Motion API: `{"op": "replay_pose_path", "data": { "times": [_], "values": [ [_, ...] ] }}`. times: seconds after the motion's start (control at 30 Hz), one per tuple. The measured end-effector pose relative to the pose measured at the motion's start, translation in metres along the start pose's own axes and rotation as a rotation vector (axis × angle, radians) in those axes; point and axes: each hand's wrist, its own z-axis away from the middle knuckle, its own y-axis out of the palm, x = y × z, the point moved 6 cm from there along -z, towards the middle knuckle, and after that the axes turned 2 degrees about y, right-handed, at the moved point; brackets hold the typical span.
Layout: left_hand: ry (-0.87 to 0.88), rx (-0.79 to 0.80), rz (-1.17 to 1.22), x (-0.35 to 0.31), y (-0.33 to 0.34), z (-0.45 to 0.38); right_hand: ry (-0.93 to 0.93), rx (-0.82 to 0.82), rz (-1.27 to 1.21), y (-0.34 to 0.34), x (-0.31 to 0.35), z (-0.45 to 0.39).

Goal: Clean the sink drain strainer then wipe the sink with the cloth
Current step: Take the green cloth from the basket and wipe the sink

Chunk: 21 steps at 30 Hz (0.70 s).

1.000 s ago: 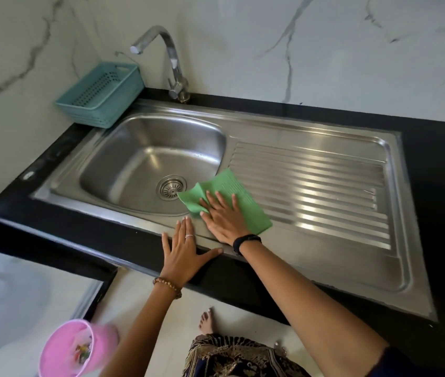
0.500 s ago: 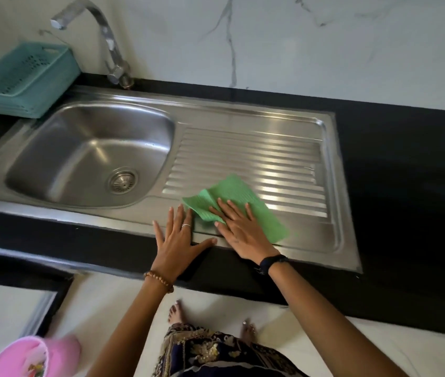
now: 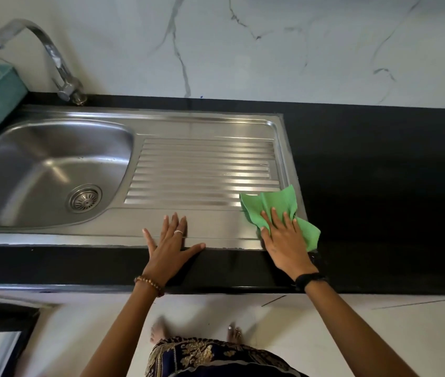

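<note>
Since the earlier frames the cloth point(image 3: 276, 206) has slid right along the front of the sink point(image 3: 205, 126), from beside the bowl to the far right corner of the drainboard point(image 3: 205, 172); the left hand point(image 3: 171, 244) has shifted right w/ it along the front rim.

Step in hand, as I judge it: wiping the drainboard, now at the end of a pass. To do it well: keep the palm flat and pressure even, work w/ the ribs not across them, fold the bunched cloth flatter so more of it touches steel, then sweep back left toward the bowl so any water runs to the strainer point(image 3: 84, 198). The cloth's right edge already overhangs onto the black counter point(image 3: 379, 172), so turn back here.

Right hand point(image 3: 284, 238): fingers point(image 3: 274, 216) spread and nearly straight, pressing down on the cloth, not gripping it. Left hand: fingers splayed wide, flat on the steel rim, thumb on the counter edge, holding nothing, just bracing.

Strainer sits seated in the drain, looks clear.
</note>
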Motion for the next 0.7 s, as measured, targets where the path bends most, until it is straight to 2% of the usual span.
{"op": "replay_pose_path", "data": {
  "times": [0.1, 0.3, 0.47, 0.53, 0.7],
  "values": [
    [-0.017, -0.043, 0.012, 0.013, -0.008, 0.008, -0.018, 0.039, 0.052, 0.005, 0.006, 0.018],
    [-0.085, -0.105, 0.045, 0.055, -0.031, 0.019, -0.09, 0.1, -0.058, 0.015, 0.031, 0.03],
    [-0.169, -0.105, 0.03, 0.091, -0.042, 0.023, -0.323, 0.215, -0.056, 0.017, 0.031, 0.021],
    [-0.209, -0.116, 0.021, 0.107, -0.048, 0.026, -0.383, 0.206, 0.025, 0.013, 0.026, 0.006],
    [-0.331, -0.15, 0.047, 0.15, -0.063, 0.045, -0.373, 0.166, 0.066, 0.016, 0.044, -0.025]
  ]
}}
